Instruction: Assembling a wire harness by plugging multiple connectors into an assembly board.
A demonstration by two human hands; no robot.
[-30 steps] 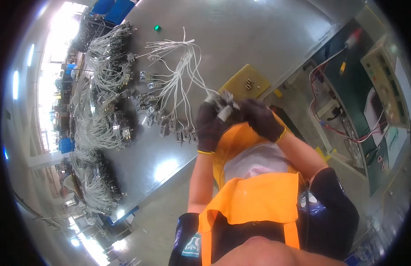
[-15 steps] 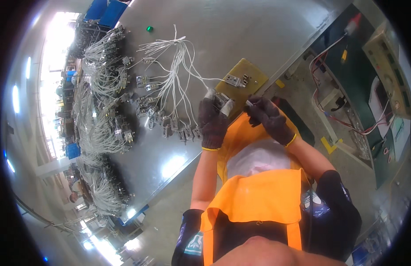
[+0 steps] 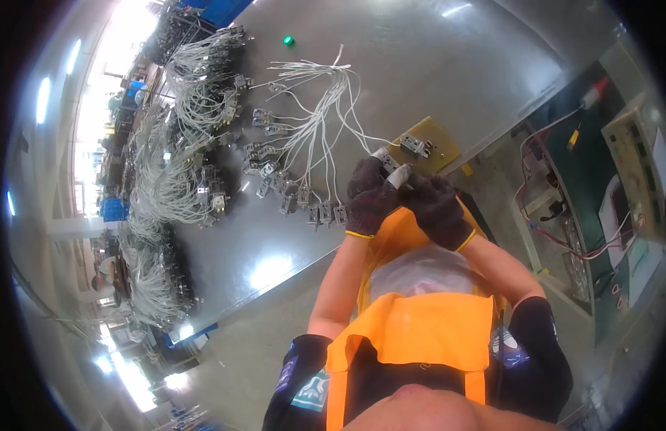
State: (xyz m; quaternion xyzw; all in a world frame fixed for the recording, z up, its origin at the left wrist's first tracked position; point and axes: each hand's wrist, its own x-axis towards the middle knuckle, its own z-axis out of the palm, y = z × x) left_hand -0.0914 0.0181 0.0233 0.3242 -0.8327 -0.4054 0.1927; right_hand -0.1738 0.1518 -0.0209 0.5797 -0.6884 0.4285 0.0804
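Heaped harnesses: at the far left of the grey table [image 3: 433, 65], piles of white wire bundles [image 3: 171, 194] with small dark switch blocks lie stacked together.
Fanned harness: nearer the middle, a loose fan of white wires [image 3: 322, 108] runs from a gathered end down to a row of small grey connectors [image 3: 304, 197] lying side by side on the table.
Left hand [image 3: 369, 197]: in a dark knit glove, fingers curled narrow around a small pale connector piece [image 3: 392, 172], held just above the table edge in front of the chest.
Right hand [image 3: 437, 212]: also gloved, fingers closed in, pinching at the same piece from the other side, touching the left hand.
Handling: the piece looks light and rigid, probably plastic with thin terminals that could bend; its trailing wire is soft and limp. Best held by the solid body, not by the wire.
Yellow fixture board [image 3: 444, 144]: just beyond the hands, carrying a small grey block.
Test bench [image 3: 634, 165]: far right, a beige instrument with red and white leads.
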